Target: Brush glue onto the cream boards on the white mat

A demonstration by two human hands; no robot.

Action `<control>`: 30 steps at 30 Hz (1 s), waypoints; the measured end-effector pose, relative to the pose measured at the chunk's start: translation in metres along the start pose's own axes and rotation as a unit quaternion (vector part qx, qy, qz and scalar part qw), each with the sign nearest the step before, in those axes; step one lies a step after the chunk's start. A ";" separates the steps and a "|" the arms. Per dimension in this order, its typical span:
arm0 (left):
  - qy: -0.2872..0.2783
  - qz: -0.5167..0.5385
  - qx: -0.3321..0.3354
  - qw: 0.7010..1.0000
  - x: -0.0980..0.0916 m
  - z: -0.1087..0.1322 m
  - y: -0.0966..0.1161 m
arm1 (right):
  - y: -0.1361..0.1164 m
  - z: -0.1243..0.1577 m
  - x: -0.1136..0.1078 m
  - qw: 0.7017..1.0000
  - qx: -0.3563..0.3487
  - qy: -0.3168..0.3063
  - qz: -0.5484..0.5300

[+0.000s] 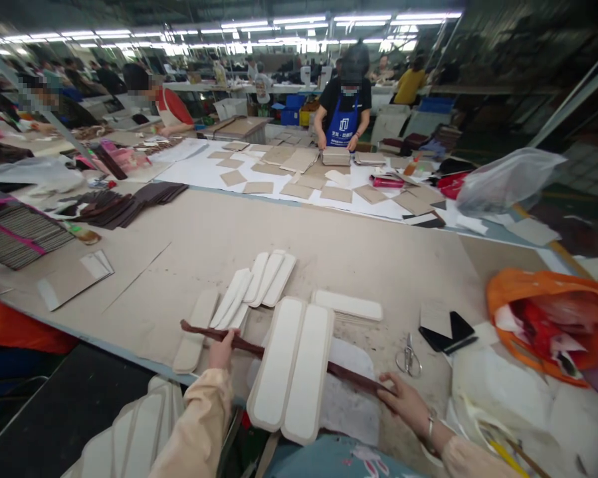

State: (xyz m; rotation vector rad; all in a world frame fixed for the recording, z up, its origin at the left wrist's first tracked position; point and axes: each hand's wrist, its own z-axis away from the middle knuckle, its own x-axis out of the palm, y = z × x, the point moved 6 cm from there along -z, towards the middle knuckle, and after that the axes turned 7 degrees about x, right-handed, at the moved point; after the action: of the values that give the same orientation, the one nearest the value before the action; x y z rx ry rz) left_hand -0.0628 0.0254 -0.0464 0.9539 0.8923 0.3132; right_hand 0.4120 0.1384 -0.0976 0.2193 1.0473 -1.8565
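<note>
My left hand (222,350) is closed on a dark brown strip (353,377), with the strip's free end sticking out to the left. Farther right, my right hand (402,399) pinches the strip near its other end. Between the hands the strip passes beneath two long white panels (293,365) with beige rounded borders, which lie side by side and hide its middle. A pale rounded sheet (349,405) lies under the panels' right side. Several similar white pieces (259,282) are fanned out beyond my left hand, and another white panel stack (347,304) lies behind.
Scissors (408,357) lie right of the panels, near black and beige pieces (447,328). An orange bag (553,318) sits at the right edge. More white panels (129,435) are stacked at lower left. Across the table, a person in a blue apron (343,126) handles beige pieces.
</note>
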 end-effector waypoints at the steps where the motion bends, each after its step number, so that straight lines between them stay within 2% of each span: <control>1: -0.011 0.048 0.022 0.999 -0.001 0.008 0.009 | -0.012 0.009 -0.010 0.996 0.003 -0.030 -0.079; 2: -0.024 0.089 0.041 0.995 -0.003 0.016 0.018 | -0.027 0.019 -0.021 0.987 -0.001 -0.056 -0.148; 4: -0.063 0.152 0.082 0.983 -0.004 0.032 0.038 | -0.066 0.039 -0.043 0.968 -0.011 -0.131 -0.213; 6: -0.119 0.200 0.119 0.965 -0.001 0.047 0.059 | -0.110 0.056 -0.062 0.959 -0.037 -0.183 -0.212; 8: -0.181 0.221 0.156 0.946 0.005 0.061 0.078 | -0.155 0.065 -0.070 0.957 -0.063 -0.218 -0.179; 10: -0.238 0.205 0.190 0.930 0.015 0.073 0.096 | -0.200 0.067 -0.063 0.951 -0.116 -0.242 -0.156; 13: -0.298 0.138 0.232 0.916 0.032 0.086 0.119 | -0.260 0.061 -0.031 0.933 -0.206 -0.261 -0.137; 15: -0.331 0.101 0.252 0.904 0.042 0.093 0.132 | -0.286 0.053 -0.003 0.935 -0.221 -0.263 -0.090; 17: -0.373 0.101 0.264 0.884 0.049 0.099 0.142 | -0.307 0.049 0.014 0.931 -0.284 -0.224 -0.052; 19: -0.403 0.127 0.255 0.870 0.051 0.099 0.145 | -0.316 0.046 0.023 0.921 -0.328 -0.200 -0.064; 20: -0.408 0.141 0.247 0.867 0.051 0.098 0.144 | -0.316 0.044 0.025 0.916 -0.328 -0.212 -0.094; 23: -0.405 0.155 0.230 0.871 0.048 0.093 0.137 | -0.305 0.039 0.034 0.889 -0.275 -0.311 -0.192; 25: -0.382 0.152 0.225 0.883 0.047 0.091 0.132 | -0.296 0.037 0.036 0.879 -0.256 -0.339 -0.216; 27: -0.342 0.144 0.226 0.901 0.046 0.088 0.128 | -0.287 0.033 0.032 0.902 -0.272 -0.274 -0.192; 29: -0.306 0.135 0.239 0.912 0.045 0.089 0.128 | -0.281 0.032 0.025 0.930 -0.318 -0.144 -0.115; 30: -0.294 0.129 0.250 0.913 0.044 0.091 0.129 | -0.279 0.033 0.023 0.932 -0.347 -0.088 -0.064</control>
State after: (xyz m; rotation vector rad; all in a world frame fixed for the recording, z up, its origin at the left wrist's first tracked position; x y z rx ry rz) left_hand 0.0524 0.0730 0.0598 1.5451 0.2819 0.0013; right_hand 0.1838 0.1469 0.0685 -0.4329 1.5395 -1.4687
